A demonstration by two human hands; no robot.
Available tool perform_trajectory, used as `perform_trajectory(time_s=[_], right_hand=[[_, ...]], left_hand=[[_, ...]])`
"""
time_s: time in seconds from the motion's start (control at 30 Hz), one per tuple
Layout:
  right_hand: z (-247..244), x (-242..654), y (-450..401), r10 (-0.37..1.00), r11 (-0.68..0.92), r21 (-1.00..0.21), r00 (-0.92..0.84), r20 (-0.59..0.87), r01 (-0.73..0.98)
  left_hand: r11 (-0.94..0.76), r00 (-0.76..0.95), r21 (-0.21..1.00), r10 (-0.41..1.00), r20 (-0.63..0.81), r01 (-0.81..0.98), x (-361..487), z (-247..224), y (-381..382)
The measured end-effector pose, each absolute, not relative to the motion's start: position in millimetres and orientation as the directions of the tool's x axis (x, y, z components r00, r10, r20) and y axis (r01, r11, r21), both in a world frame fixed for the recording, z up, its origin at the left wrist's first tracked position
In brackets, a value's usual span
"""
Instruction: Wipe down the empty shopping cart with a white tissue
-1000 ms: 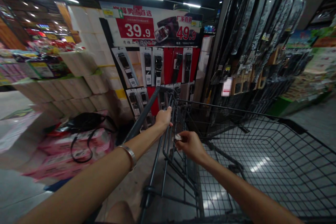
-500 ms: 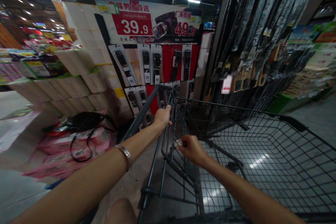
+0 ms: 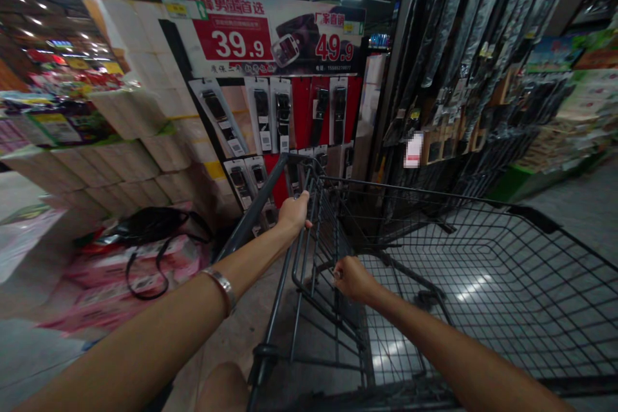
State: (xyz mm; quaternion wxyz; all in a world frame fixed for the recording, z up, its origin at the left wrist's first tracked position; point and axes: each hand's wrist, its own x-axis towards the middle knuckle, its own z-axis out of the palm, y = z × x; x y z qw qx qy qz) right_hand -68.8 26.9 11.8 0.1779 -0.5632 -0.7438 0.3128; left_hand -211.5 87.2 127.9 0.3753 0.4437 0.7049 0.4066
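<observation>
A dark grey wire shopping cart (image 3: 270, 360) stands in front of me, its basket spreading to the right. My left hand (image 3: 294, 211), below a silver bracelet (image 3: 222, 288), is closed on the thin bars of the cart's fold-down seat frame (image 3: 303, 251). Nearer to me, my right hand (image 3: 355, 278) is curled up beside the wire back panel (image 3: 338, 238). A small pale spot shows at its fingertips; I cannot make out what it is. The cart's push handle (image 3: 251, 212) runs along the left, apart from both hands.
Packaged belts (image 3: 263, 116) hang on a rack beneath a price sign (image 3: 270, 38). Long plastic-wrapped goods (image 3: 458, 32) hang at the right. Stacked paper packs (image 3: 116, 170), pink packages (image 3: 120, 277) and a black bag (image 3: 154, 225) are at the left.
My right hand has drawn slightly right, away from the seat bars, and the pale thing at its fingertips shows less. My left hand keeps its hold. The view has shifted a little.
</observation>
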Motion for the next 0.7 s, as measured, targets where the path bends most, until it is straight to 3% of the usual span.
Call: perform_trajectory(time_s=[0.2, 0.4, 0.53, 0.7], right_hand=[[15, -70, 25, 0.958, 0.168, -0.663, -0.280, -0.065, 0.729], [43, -83, 27, 0.976, 0.081, -0.897, -0.219, -0.018, 0.434], [58, -90, 24, 0.974, 0.152, -0.954, -0.202, 0.101, 0.259], [59, -85, 21, 0.943, 0.265, -0.932, -0.268, 0.198, 0.246]], left_hand=[[0.272, -0.314, 0.904, 0.935, -0.167, 0.330, -211, 127, 89], [0.274, -0.324, 0.899, 0.932, -0.160, 0.342, -212, 127, 89], [0.275, -0.326, 0.892, 0.933, -0.156, 0.360, -212, 128, 87], [0.297, -0.334, 0.878, 0.927, -0.170, 0.375, -212, 130, 87]])
